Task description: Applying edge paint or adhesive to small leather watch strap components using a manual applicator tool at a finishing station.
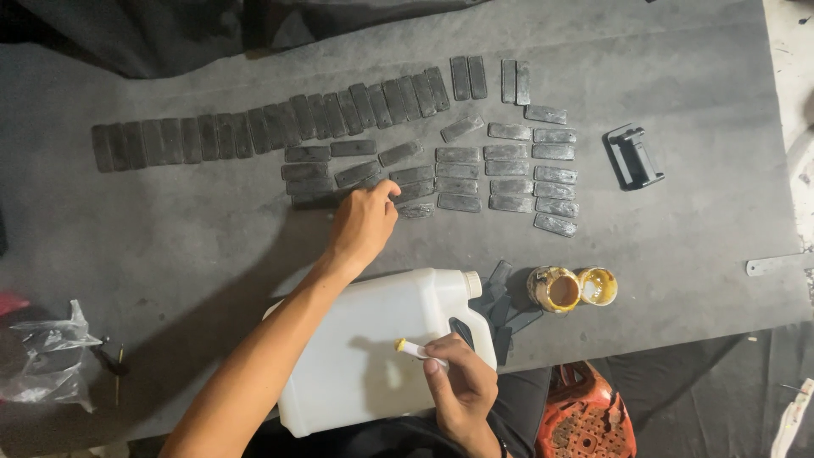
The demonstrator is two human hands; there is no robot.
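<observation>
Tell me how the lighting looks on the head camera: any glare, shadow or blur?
Head view: dim overall, sharp enough; the white plastic jug is brightest, near washed out; the left hand and forearm cast a soft shadow over the grey mat; the dark flat rectangular strips show faint sheen; top-left corner falls into black.
</observation>
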